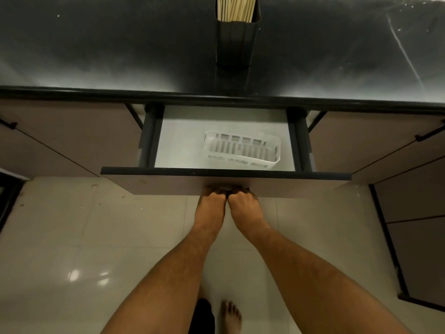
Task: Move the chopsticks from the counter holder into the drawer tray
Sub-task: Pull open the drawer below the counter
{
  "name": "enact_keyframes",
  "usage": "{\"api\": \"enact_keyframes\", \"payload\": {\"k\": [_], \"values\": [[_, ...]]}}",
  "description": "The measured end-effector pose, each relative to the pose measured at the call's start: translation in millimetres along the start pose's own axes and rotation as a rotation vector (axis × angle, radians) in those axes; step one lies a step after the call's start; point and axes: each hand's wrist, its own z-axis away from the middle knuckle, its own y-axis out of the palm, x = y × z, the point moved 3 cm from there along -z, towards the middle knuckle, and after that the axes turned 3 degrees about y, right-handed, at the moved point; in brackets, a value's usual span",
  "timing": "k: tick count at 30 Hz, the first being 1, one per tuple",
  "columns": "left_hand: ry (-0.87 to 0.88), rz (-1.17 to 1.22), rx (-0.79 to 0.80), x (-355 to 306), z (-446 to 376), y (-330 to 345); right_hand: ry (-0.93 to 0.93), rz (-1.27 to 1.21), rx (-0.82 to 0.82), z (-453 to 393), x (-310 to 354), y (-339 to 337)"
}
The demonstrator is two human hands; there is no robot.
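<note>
Several pale wooden chopsticks (237, 8) stand upright in a dark rectangular holder (237, 42) at the back of the black counter (96, 44). Below it a drawer (226, 175) is pulled out, and a white slotted tray (242, 149) with nothing in it lies on the drawer's pale floor, right of centre. My left hand (212, 201) and my right hand (243, 201) are side by side under the middle of the drawer front, fingers curled on its lower edge where the fingertips are hidden.
Brown cabinet doors (60, 141) flank the drawer on both sides, with another cabinet front (419, 225) at the right. Glossy cream floor tiles (72, 249) lie below, and my bare foot (231, 317) shows at the bottom.
</note>
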Motion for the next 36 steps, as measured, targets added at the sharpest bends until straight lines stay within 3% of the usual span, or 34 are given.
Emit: {"api": "enact_keyframes", "payload": {"k": [12,21,24,36], "values": [[0.115,-0.216,-0.015,-4.7,91.7,31.8,-0.019,0.026,-0.018,88.1,19.8,37.0],[0.109,0.088,-0.11,-6.0,133.2,43.7,0.01,0.001,-0.044,126.8,27.9,52.7],[0.129,0.03,-0.14,-2.5,142.8,43.6,-0.001,0.011,-0.056,136.4,29.9,56.2],[0.099,0.094,-0.02,-8.2,159.4,23.3,-0.084,-0.108,-0.086,157.3,33.0,39.4]]}}
